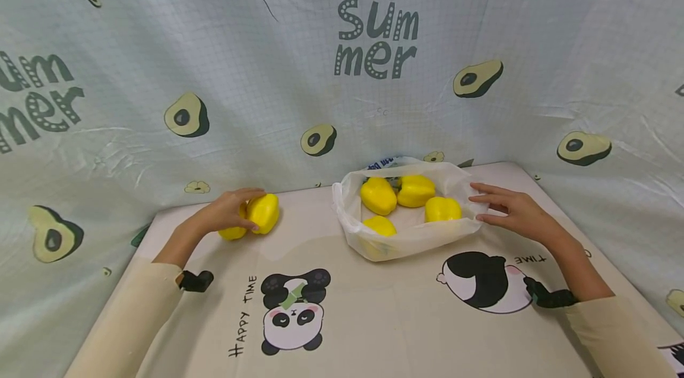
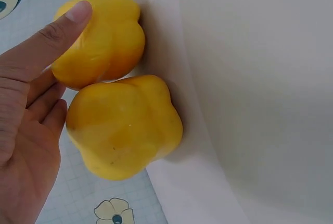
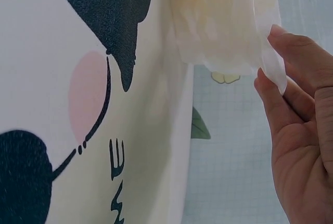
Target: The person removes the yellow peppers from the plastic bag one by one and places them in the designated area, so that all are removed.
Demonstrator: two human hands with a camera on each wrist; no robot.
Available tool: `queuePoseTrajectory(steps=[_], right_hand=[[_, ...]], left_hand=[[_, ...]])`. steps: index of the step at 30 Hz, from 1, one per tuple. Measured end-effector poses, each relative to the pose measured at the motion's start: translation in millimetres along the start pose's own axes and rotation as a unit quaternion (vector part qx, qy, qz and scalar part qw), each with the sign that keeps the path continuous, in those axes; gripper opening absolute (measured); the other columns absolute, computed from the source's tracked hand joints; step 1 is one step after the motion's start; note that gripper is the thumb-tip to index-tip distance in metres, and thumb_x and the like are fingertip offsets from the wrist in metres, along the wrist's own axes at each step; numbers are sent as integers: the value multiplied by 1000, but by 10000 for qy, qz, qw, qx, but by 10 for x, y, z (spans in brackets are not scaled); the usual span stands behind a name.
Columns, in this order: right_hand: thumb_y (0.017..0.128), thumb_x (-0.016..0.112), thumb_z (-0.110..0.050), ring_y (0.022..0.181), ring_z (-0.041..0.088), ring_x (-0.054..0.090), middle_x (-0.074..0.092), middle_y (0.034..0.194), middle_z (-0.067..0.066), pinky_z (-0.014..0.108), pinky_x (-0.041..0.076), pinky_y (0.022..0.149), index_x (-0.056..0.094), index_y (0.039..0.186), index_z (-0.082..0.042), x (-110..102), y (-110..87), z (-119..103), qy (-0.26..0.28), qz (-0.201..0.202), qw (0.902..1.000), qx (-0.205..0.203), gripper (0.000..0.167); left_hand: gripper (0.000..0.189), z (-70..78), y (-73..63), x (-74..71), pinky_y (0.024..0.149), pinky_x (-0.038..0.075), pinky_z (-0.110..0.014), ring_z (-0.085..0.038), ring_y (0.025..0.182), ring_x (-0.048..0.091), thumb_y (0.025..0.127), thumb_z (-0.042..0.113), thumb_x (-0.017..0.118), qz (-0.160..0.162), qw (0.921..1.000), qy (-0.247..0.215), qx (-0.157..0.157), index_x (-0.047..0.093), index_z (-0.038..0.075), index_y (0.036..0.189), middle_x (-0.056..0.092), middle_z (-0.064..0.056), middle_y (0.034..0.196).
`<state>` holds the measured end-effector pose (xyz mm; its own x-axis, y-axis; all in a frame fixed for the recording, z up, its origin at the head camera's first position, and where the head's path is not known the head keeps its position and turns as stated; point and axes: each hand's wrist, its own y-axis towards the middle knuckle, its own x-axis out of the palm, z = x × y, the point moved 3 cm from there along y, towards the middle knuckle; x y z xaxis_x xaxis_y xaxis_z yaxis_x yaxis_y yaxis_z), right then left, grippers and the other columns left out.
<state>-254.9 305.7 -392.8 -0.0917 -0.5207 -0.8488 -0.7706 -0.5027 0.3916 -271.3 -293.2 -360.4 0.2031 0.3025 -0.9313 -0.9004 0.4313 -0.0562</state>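
Note:
On the left of the table, my left hand (image 1: 227, 212) grips a yellow bell pepper (image 1: 265, 213), thumb on the near side and fingers round the far side. A second yellow bell pepper (image 1: 232, 234) rests against it, partly hidden by the hand; the left wrist view shows this pepper (image 2: 125, 127) below the gripped one (image 2: 104, 41). My right hand (image 1: 513, 212) pinches the edge of a white translucent plastic bag (image 1: 406, 247) between thumb and fingers (image 3: 268, 86). Spread wide, the bag's mouth shows several yellow bell peppers (image 1: 415, 190) inside.
A pale tablecloth (image 1: 374, 318) with printed pandas covers the table. Behind it hangs a light curtain (image 1: 256, 99) printed with avocados, close to the table's back edge. Black straps (image 1: 195, 280) are on both wrists.

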Motion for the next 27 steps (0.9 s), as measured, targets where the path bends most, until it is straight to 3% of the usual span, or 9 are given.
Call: queuePoseTrajectory(steps=[5, 10, 15, 22, 27], right_hand=[[83, 83, -12, 119, 36, 59, 58, 142, 20, 37, 57, 85, 72, 125, -4, -2, 0, 1, -59, 57, 10000, -35, 43], [83, 83, -12, 120, 36, 59, 58, 142, 20, 39, 58, 85, 72, 125, -4, 1, -13, -1, -60, 63, 10000, -41, 44], [84, 83, -13, 119, 42, 57, 57, 143, 20, 42, 57, 86, 71, 125, -5, -3, -35, -13, -45, 40, 10000, 61, 44], [84, 83, -12, 119, 43, 57, 56, 143, 22, 47, 57, 85, 71, 125, -3, 15, -39, -23, 42, 51, 10000, 60, 44], [83, 83, -12, 118, 42, 58, 58, 142, 21, 42, 58, 84, 72, 124, -5, 25, -47, -15, -66, 106, 9999, 11, 44]], left_hand=[[78, 21, 7, -44, 110, 38, -65, -48, 131, 47, 85, 24, 84, -12, 9999, -140, -50, 46, -2, 148, 42, -27, 154], [77, 105, 25, -48, 115, 31, -65, -48, 141, 38, 87, 26, 82, 155, 9996, -238, 16, 46, -1, 149, 42, -25, 155], [73, 273, 78, -35, 117, 27, -65, -46, 144, 34, 91, 29, 78, 366, 9981, -471, 162, 46, 4, 151, 43, -22, 155], [67, 552, 168, -8, 114, 35, -64, -47, 138, 44, 92, 26, 76, 565, 9952, -657, 454, 47, 6, 150, 45, -20, 155], [62, 783, 255, -13, 113, 38, -60, -41, 139, 45, 93, 25, 75, 645, 9933, -625, 725, 51, 9, 148, 48, -17, 153]])
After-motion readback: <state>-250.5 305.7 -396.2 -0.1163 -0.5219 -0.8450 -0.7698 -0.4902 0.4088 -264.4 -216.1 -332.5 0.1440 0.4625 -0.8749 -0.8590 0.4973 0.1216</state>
